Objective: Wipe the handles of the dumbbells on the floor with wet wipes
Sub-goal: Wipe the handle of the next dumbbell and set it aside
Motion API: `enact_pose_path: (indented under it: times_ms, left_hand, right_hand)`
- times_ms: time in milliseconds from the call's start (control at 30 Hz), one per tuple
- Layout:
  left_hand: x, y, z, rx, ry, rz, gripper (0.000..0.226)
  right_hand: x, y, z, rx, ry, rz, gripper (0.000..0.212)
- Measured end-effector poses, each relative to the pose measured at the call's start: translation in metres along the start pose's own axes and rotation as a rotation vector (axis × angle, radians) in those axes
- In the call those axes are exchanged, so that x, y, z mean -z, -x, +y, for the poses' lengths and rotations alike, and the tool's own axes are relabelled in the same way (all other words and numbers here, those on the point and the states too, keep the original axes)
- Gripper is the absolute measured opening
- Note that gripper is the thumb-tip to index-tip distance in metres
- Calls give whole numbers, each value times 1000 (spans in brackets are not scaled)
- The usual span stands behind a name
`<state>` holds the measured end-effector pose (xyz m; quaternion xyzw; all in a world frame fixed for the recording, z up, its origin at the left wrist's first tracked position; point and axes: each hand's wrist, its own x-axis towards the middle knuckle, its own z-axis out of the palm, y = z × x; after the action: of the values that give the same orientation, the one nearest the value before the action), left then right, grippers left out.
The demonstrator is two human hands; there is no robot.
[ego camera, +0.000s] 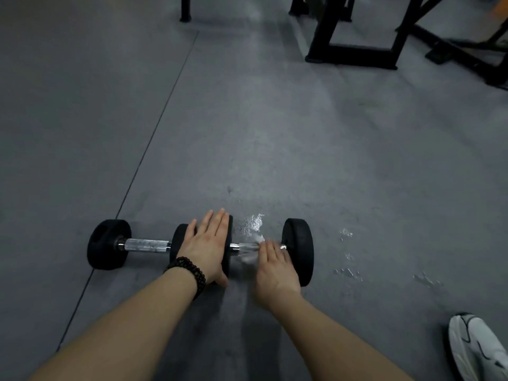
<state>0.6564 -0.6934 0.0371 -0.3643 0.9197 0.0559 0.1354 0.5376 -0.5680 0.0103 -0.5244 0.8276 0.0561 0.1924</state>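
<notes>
The right hand (275,266) presses a wet wipe (251,257) around the right dumbbell's handle (247,246). The left hand (206,243) lies flat, holding nothing, on the inner plates (228,243). Best practice: keep that brace firm while stroking along the handle. The left dumbbell (110,244) lies end-to-end beside it on the floor (275,133).

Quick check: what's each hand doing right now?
Left hand: open, flat on the dumbbells' inner weights.
Right hand: pressing a wet wipe on the handle.

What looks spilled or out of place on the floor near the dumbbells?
Shiny wet patches glisten on the grey floor behind the right dumbbell, with more droplets to its right. Probably liquid from the wet wipe. Nothing else stands out.
</notes>
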Motion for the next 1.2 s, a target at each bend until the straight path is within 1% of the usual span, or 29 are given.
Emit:
enact_pose_path:
  times_ms: [33, 67, 167, 200, 233, 267, 300, 333, 367, 400, 467, 500, 533, 600, 633, 667, 700, 767, 800, 833, 867, 900, 933, 967, 1000, 1067, 1100, 1133, 1200]
  left_hand:
    - [1, 0, 0, 5, -2, -4, 156]
    - [1, 0, 1, 9, -3, -9, 156]
    - [-1, -2, 0, 21, 5, -4, 151]
    - [-2, -2, 0, 21, 10, 5, 149]
    - [-3, -1, 0, 18, 17, 9, 149]
    - [-4, 0, 1, 15, 26, 4, 151]
    - [-4, 0, 1, 12, 35, 4, 152]
    - [-5, 1, 1, 11, 41, 8, 153]
    - [-6, 1, 1, 10, 46, 16, 152]
    - [-7, 0, 1, 9, 52, 24, 151]
    - [-8, -1, 0, 12, 60, 36, 146]
    - [-8, -2, 0, 14, 63, 40, 145]
    - [-7, -2, 0, 13, 67, 37, 145]
    - [-5, -2, 0, 8, 67, 32, 149]
    - [-5, -1, 0, 7, 62, 32, 151]
    - [-4, 0, 0, 8, 59, 29, 152]
    - [-4, 1, 1, 9, 63, 27, 151]
    - [-7, 2, 1, 10, 76, 41, 148]
    - [-7, 3, 1, 10, 82, 45, 146]
    - [-7, 3, 1, 10, 84, 44, 147]
    - [-7, 4, 1, 12, 83, 43, 149]
    - [-6, 4, 2, 12, 79, 39, 151]
    - [-5, 5, 2, 13, 76, 35, 153]
    - [-4, 6, 3, 16, 75, 35, 153]
    - [-5, 7, 3, 19, 73, 38, 152]
    - [-7, 8, 4, 23, 82, 44, 148]
    - [-7, 8, 4, 22, 85, 47, 146]
    - [-8, 7, 4, 20, 87, 47, 145]
    - [-8, 7, 3, 17, 89, 47, 148]
  right_hand:
    - [1, 1, 1, -18, -5, -8, 81]
    - [2, 1, -2, 7, -13, -23, 84]
    - [-2, -1, -24, 195, -44, -47, 92]
    - [-4, -1, -27, 207, -29, -27, 90]
    - [-4, -2, -26, 172, -5, 7, 84]
    - [-6, -4, -23, 85, 2, 46, 77]
    - [-5, -6, -20, -35, -5, 75, 73]
    - [-6, -7, -18, -121, -15, 77, 74]
    - [-6, -8, -20, -129, -15, 68, 77]
    - [-8, -11, -25, -71, -21, 57, 81]
    - [-11, -11, -36, 103, -35, 28, 86]
    - [-12, -10, -38, 151, -23, 22, 86]
    - [-13, -11, -36, 155, -3, 31, 84]
    - [-10, -13, -24, 34, 34, 64, 76]
    - [-9, -13, -19, -43, 43, 61, 77]
    - [-8, -13, -17, -72, 37, 39, 81]
    - [-7, -13, -19, -42, 13, 12, 85]
    - [-8, -11, -24, 101, -29, -17, 90]
    - [-9, -9, -24, 154, -10, -21, 88]
    - [-9, -7, -21, 160, 26, -7, 83]
    - [-9, -7, -15, 111, 65, 23, 76]
    - [-8, -5, -10, 17, 104, 49, 70]
    - [-7, -3, -7, -84, 136, 57, 67]
    - [-6, -2, -7, -144, 141, 49, 69]
    - [-5, -1, -12, -145, 118, 32, 74]
    - [-5, -5, -24, -14, 32, -16, 85]
    - [-6, -4, -27, 51, 16, -34, 86]
    - [-7, -3, -27, 70, 29, -39, 84]
    - [-6, -1, -17, -44, 87, 2, 77]
